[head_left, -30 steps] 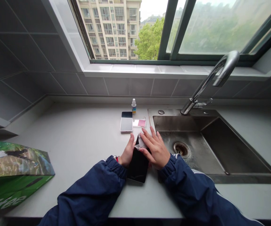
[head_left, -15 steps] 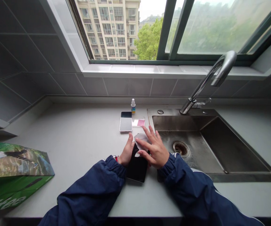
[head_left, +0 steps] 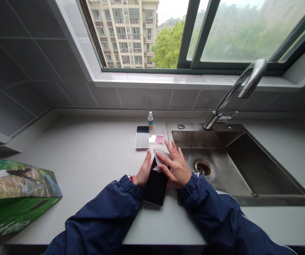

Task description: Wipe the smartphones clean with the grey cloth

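Note:
My left hand (head_left: 143, 173) grips the left edge of a flat, black-screened device (head_left: 155, 191), thumb up along its side. Whether it is a phone or a small tablet I cannot tell. My right hand (head_left: 177, 167) lies over the upper right of the screen, pressing a small grey cloth (head_left: 162, 156) with a zigzag edge against the glass under its fingers. Some fingertips of the left hand show beneath the device's right edge. Beyond the hands, a phone (head_left: 142, 137) rests on the counter beside a clear case (head_left: 153, 137) with a pink patch and a small white-capped spray bottle (head_left: 150, 120).
To the right is a steel sink (head_left: 237, 170) with a tall chrome faucet (head_left: 250, 76) behind it. A green printed bag (head_left: 22, 198) stands at the left on the pale counter (head_left: 94, 152). The window ledge (head_left: 152, 78) runs along the back.
My right hand and the cloth have shifted slightly right along the screen's top part. More black glass shows beside the cloth. My left hand keeps its hold on the device.

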Motion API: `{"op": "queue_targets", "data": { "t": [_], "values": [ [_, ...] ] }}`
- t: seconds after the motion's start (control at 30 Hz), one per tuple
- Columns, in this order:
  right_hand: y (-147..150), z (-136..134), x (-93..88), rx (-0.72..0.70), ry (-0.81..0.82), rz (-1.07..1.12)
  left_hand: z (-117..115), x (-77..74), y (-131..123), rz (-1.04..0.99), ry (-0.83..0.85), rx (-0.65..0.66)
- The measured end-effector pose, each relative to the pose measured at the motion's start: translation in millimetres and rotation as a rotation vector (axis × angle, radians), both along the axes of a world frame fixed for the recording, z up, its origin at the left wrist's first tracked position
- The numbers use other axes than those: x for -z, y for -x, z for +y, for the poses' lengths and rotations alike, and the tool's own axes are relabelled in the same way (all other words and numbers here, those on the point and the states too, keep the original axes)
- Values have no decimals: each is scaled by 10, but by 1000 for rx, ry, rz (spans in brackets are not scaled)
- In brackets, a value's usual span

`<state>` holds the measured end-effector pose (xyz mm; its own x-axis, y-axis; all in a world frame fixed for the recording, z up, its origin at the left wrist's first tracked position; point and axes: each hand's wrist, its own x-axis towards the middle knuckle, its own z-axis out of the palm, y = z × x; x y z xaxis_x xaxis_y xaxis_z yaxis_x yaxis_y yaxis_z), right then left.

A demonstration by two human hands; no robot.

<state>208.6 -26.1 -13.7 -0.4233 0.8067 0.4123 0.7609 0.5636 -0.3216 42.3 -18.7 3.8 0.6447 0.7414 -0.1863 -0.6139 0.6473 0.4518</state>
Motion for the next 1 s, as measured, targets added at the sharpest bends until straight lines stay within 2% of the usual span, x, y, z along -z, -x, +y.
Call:
{"op": "queue_targets", "data": {
  "t": [0.07, 0.23, 0.43, 0.63, 0.9, 1.0],
  "values": [
    [8, -3, 3, -7, -12, -4, -1, -6, -6, 19, -3, 7],
    [56, -52, -27, -82, -57, -35, 5, -27, -46, 54, -55, -131],
    [78, -79, -55, -139, -81, -90, 8, -33, -51, 52, 2, -82],
    [103, -105, -67, -194, -45, -134, -10, -72, -87, -10, 42, -93],
    [98, -105, -52, -228, -64, -132, -1, 3, -71, -4, 36, -79],
    [101, -107, -58, -243, -47, -144, 1, -16, -66, 5, 44, -58]
  ]
}}
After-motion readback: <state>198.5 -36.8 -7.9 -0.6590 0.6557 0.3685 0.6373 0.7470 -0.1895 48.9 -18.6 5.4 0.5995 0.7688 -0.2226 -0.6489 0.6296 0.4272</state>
